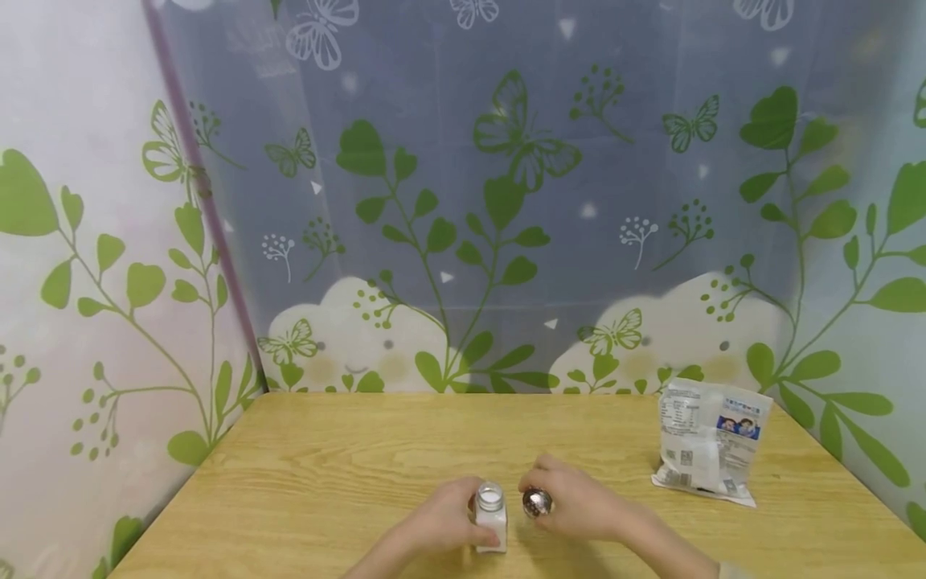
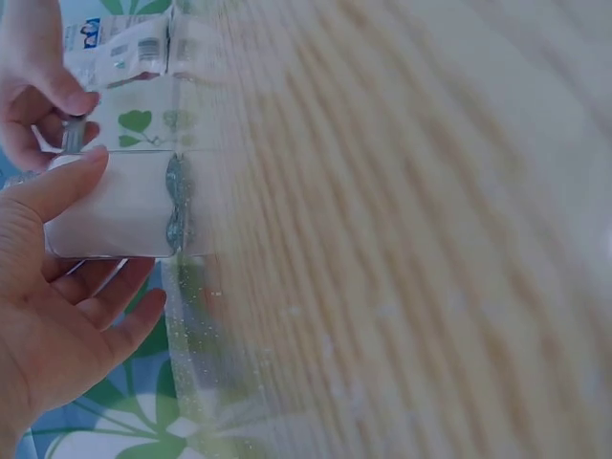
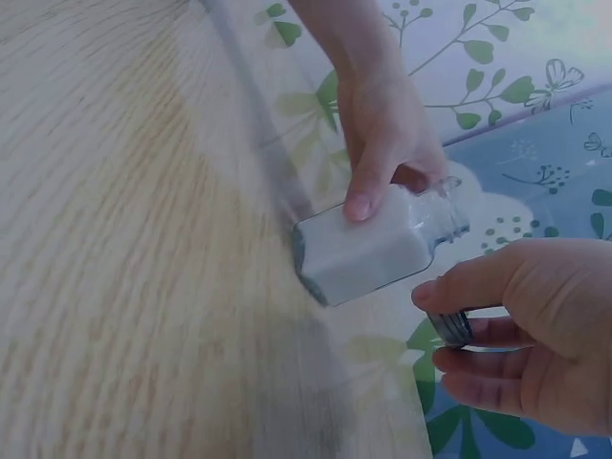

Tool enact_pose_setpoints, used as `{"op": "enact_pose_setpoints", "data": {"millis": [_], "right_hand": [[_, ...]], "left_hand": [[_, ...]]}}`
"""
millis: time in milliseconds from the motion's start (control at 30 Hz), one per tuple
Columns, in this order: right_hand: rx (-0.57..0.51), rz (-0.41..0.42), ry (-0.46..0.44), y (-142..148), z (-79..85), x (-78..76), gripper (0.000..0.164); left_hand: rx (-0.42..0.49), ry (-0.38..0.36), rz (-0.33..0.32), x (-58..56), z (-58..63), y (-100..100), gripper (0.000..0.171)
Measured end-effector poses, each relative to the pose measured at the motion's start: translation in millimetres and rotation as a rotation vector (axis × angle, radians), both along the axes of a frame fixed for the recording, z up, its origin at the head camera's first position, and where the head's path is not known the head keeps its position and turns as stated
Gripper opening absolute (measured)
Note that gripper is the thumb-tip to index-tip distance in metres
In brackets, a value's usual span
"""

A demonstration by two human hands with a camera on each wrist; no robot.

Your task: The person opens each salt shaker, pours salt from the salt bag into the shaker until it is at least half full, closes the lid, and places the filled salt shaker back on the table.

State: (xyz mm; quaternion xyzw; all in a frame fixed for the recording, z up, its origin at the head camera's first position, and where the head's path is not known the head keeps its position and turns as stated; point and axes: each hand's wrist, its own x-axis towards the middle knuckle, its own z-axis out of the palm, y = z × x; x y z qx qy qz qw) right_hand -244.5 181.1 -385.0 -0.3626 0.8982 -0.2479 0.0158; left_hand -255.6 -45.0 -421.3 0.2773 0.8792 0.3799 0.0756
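Observation:
A square clear-glass shaker jar [image 1: 491, 521] full of white powder or grains stands upright, uncapped, its base right at the tabletop. My left hand [image 1: 450, 515] grips it from the side, with the thumb [image 2: 81, 186] across the near face and the fingers behind. To the right of the jar and apart from it, my right hand [image 1: 576, 500] pinches a shiny metal screw cap [image 1: 537, 503] between thumb and fingers. The right wrist view shows the ridged side of this cap [image 3: 450, 329] close to the jar's open threaded neck [image 3: 448, 212].
A white printed plastic pouch [image 1: 712, 442] stands on the right part of the wooden table [image 1: 347, 450]. Small white specks lie on the wood near the jar in the left wrist view. A patterned cloth [image 1: 405, 201] with leaves and butterflies rises behind the table.

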Motion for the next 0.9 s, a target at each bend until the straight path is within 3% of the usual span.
{"op": "enact_pose_setpoints", "data": {"millis": [167, 567, 900], "right_hand": [[0.001, 0.007, 0.007, -5, 9.3, -0.2, 0.041], [-0.035, 0.063, 0.085, -16, 16.3, -0.2, 0.043], [-0.138, 0.066, 0.024, -26, 13.7, -0.6, 0.042]], "left_hand": [[0.029, -0.002, -0.016, -1.5, -1.5, 0, 0.040], [0.187, -0.145, -0.023, -2.7, -2.2, -9, 0.041], [0.259, -0.171, -0.046, -2.6, -5.3, -12, 0.041]]}}
